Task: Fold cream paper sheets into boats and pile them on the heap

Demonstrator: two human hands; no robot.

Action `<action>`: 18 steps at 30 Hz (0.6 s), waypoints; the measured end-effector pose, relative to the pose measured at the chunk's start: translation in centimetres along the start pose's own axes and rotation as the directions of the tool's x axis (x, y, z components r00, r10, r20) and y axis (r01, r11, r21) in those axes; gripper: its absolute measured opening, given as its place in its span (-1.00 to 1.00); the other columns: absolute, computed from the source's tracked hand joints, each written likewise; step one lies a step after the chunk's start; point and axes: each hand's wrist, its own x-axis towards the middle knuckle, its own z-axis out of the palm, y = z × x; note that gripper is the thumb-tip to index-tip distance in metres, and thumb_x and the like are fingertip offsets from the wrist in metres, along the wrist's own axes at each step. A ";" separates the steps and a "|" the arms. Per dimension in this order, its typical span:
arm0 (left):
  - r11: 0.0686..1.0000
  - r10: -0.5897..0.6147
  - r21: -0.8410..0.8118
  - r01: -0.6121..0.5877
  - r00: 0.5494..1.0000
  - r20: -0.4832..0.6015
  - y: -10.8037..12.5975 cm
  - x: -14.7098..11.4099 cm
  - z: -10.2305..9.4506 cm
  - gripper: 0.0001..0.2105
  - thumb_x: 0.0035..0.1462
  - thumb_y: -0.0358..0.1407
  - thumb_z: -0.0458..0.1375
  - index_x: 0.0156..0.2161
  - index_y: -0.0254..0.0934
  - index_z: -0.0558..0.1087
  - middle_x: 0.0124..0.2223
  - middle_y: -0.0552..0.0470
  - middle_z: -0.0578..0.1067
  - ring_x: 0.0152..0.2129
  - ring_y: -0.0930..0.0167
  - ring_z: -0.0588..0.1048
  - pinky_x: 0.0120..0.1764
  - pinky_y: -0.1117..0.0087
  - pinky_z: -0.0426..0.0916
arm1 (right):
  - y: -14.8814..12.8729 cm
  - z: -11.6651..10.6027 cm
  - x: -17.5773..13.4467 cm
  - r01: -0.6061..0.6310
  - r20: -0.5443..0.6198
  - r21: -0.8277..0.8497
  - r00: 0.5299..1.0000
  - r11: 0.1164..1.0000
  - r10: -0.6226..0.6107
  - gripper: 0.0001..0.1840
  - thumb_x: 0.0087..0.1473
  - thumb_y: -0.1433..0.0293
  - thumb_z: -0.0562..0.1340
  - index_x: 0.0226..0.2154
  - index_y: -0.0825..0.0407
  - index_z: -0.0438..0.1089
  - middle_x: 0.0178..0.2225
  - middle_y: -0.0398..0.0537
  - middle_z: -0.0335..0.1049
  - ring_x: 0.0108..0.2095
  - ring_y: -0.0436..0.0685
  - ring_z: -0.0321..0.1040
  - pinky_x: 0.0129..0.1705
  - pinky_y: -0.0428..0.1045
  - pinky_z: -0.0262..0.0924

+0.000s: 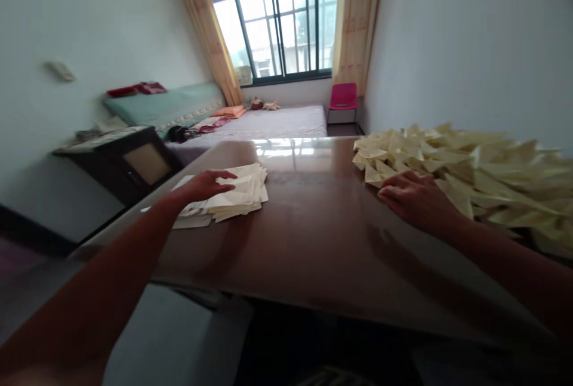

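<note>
My left hand point(209, 187) hovers over or rests on a stack of flat cream paper sheets point(242, 195) at the left of the table. Its thumb and fingers are spread, with nothing visibly gripped. At the right, a big heap of folded pale-yellow paper pieces point(483, 165) covers the table's far corner. My right hand point(414, 200) is at the near left edge of this heap, its fingers curled together. What they hold, if anything, is hidden by the hand.
The glossy brown table point(308, 237) spans the front. Beyond it stand a bed point(286, 120), a pink chair point(344, 97) and a dark cabinet point(134, 159) at the left. A wall point(465, 46) rises behind the paper heap.
</note>
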 end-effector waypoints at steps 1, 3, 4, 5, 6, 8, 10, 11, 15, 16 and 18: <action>1.000 -0.014 0.024 0.012 0.996 0.088 -0.5 -0.5 -0.1 -0.38 -0.08 0.12 0.15 0.05 -0.18 0.44 -0.01 -0.03 0.52 -0.16 0.26 0.48 -0.06 0.36 0.31 | -0.7 0.6 0.3 0.048 0.026 -0.007 0.999 0.999 -0.048 -0.81 0.16 0.39 0.15 -0.38 -0.03 0.47 -0.17 0.02 0.45 -0.12 0.28 0.24 -0.22 0.12 -0.04; 0.998 -0.013 0.067 0.001 0.984 0.177 -1.0 -1.2 0.2 -0.25 -0.16 0.12 0.22 0.15 -0.16 0.33 0.14 -0.06 0.40 0.03 0.19 0.38 0.05 0.31 0.23 | -2.2 1.7 0.9 0.136 0.051 0.001 0.989 0.991 -0.136 -0.82 0.17 0.39 0.14 -0.36 -0.05 0.47 -0.16 -0.02 0.45 -0.14 0.24 0.28 -0.20 0.10 0.00; 0.997 -0.008 0.080 -0.008 0.978 0.208 -1.1 -1.4 0.5 -0.21 -0.18 0.10 0.23 0.19 -0.17 0.29 0.19 -0.08 0.34 0.09 0.17 0.33 0.09 0.29 0.19 | -3.0 2.0 1.1 0.172 0.056 0.016 0.983 0.985 -0.172 -0.82 0.17 0.38 0.14 -0.35 -0.05 0.47 -0.15 -0.03 0.45 -0.15 0.22 0.29 -0.20 0.09 0.01; 0.996 -0.005 0.084 -0.015 0.974 0.226 -1.1 -1.6 0.8 -0.19 -0.18 0.09 0.24 0.21 -0.18 0.26 0.22 -0.10 0.31 0.12 0.17 0.29 0.12 0.28 0.15 | -3.8 2.3 1.3 0.202 0.062 0.033 0.977 0.979 -0.204 -0.81 0.18 0.38 0.13 -0.34 -0.05 0.47 -0.15 -0.04 0.45 -0.15 0.20 0.30 -0.19 0.09 0.02; 0.996 -0.004 0.084 -0.017 0.970 0.244 -1.1 -1.8 1.1 -0.19 -0.17 0.07 0.25 0.21 -0.18 0.25 0.23 -0.10 0.29 0.14 0.17 0.27 0.13 0.27 0.14 | -4.5 2.5 1.5 0.228 0.073 0.050 0.970 0.972 -0.231 -0.81 0.19 0.37 0.12 -0.33 -0.06 0.47 -0.14 -0.05 0.45 -0.15 0.18 0.30 -0.18 0.08 0.02; 0.997 -0.014 0.077 -0.007 0.964 0.264 -1.3 -1.9 1.4 -0.22 -0.16 0.05 0.25 0.21 -0.17 0.26 0.21 -0.10 0.32 0.11 0.17 0.30 0.11 0.27 0.16 | -5.8 2.9 1.8 0.267 0.097 0.077 0.957 0.961 -0.274 -0.80 0.20 0.38 0.11 -0.32 -0.05 0.46 -0.12 -0.06 0.45 -0.15 0.16 0.31 -0.15 0.07 0.02; 0.997 -0.029 0.070 0.009 0.961 0.276 -1.6 -1.9 1.5 -0.26 -0.13 0.03 0.23 0.19 -0.17 0.28 0.14 -0.10 0.40 0.03 0.18 0.38 0.05 0.29 0.22 | -6.7 3.1 2.1 0.297 0.113 0.097 0.945 0.950 -0.307 -0.80 0.20 0.39 0.11 -0.32 -0.05 0.45 -0.11 -0.07 0.44 -0.14 0.14 0.31 -0.14 0.07 0.02; 0.998 -0.034 0.068 0.016 0.959 0.280 -1.9 -1.9 1.4 -0.28 -0.11 0.03 0.21 0.19 -0.18 0.29 0.09 -0.09 0.45 -0.03 0.19 0.42 0.01 0.30 0.25 | -7.1 3.2 2.2 0.308 0.120 0.104 0.940 0.946 -0.319 -0.80 0.20 0.40 0.11 -0.32 -0.05 0.45 -0.10 -0.07 0.44 -0.14 0.14 0.31 -0.14 0.07 0.02; 0.999 -0.027 0.043 0.015 0.957 0.289 -2.9 -2.0 1.2 -0.39 -0.01 0.04 0.14 0.15 -0.15 0.35 0.01 -0.03 0.51 -0.11 0.24 0.47 -0.05 0.37 0.29 | -8.1 3.4 2.5 0.323 0.136 0.131 0.931 0.937 -0.340 -0.81 0.20 0.40 0.11 -0.31 -0.05 0.44 -0.12 -0.07 0.45 -0.16 0.13 0.32 -0.17 0.05 0.02; 0.999 -0.019 0.034 0.010 0.958 0.285 -3.2 -2.1 1.3 -0.42 0.01 0.04 0.12 0.13 -0.14 0.37 0.01 0.00 0.51 -0.11 0.26 0.47 -0.04 0.38 0.28 | -8.3 3.4 2.6 0.324 0.140 0.141 0.929 0.936 -0.343 -0.81 0.20 0.40 0.11 -0.32 -0.04 0.44 -0.13 -0.06 0.45 -0.17 0.12 0.32 -0.17 0.05 0.02; 1.000 -0.010 0.021 0.004 0.964 0.267 -3.6 -2.1 1.6 -0.50 0.08 0.05 0.04 0.06 -0.14 0.44 -0.02 0.03 0.53 -0.13 0.29 0.48 -0.05 0.41 0.28 | -8.5 3.6 2.7 0.326 0.147 0.163 0.925 0.931 -0.349 -0.80 0.20 0.41 0.11 -0.34 -0.03 0.44 -0.15 -0.05 0.46 -0.19 0.12 0.33 -0.17 0.04 0.03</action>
